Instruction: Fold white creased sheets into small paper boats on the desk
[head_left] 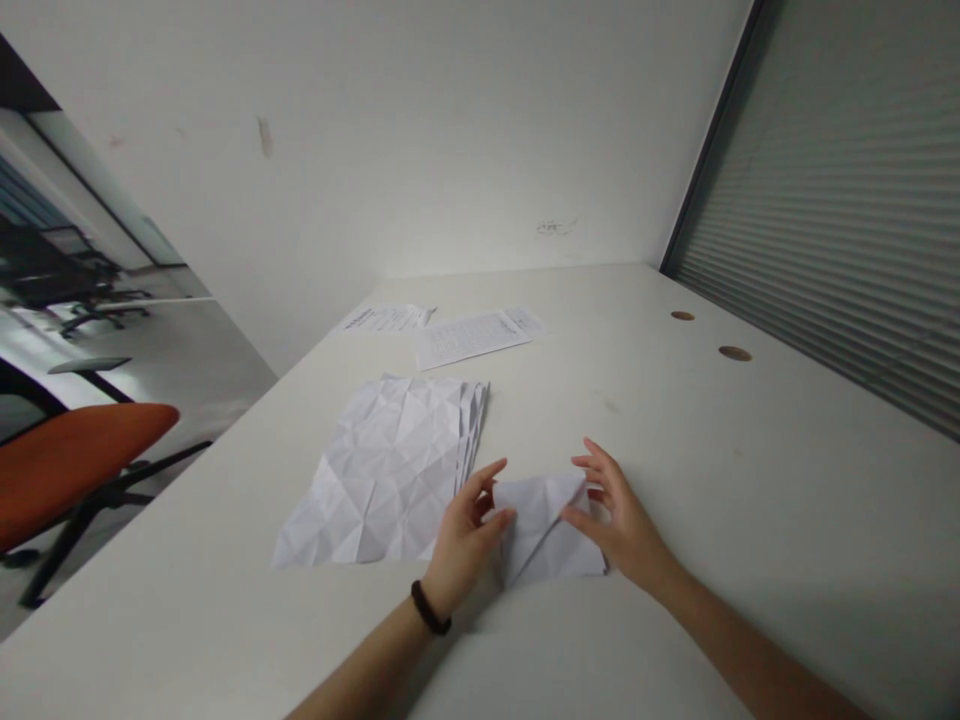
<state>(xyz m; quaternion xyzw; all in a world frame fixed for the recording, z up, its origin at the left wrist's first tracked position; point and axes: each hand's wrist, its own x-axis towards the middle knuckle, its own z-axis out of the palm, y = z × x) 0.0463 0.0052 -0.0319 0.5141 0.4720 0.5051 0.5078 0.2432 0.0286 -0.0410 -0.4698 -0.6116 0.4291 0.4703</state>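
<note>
A white sheet of paper [551, 550], folded into a small packet with a slanting flap edge across it, is held just above or on the desk in front of me. My left hand [469, 530], with a dark band at the wrist, grips its left edge, thumb in front and fingers partly behind. At the upper right corner, my right hand [611, 510] pinches the paper between thumb and fingers. Left of the packet lies a stack of creased white sheets [390, 470], covered in a grid of fold lines.
Farther back on the white desk [645, 400] lie a printed sheet [472, 338] and a sheet with writing [386, 318]. Two round cable holes [735, 353] sit near the right edge, beside a blind-covered window [832, 200]. An orange chair [82, 460] stands at the left.
</note>
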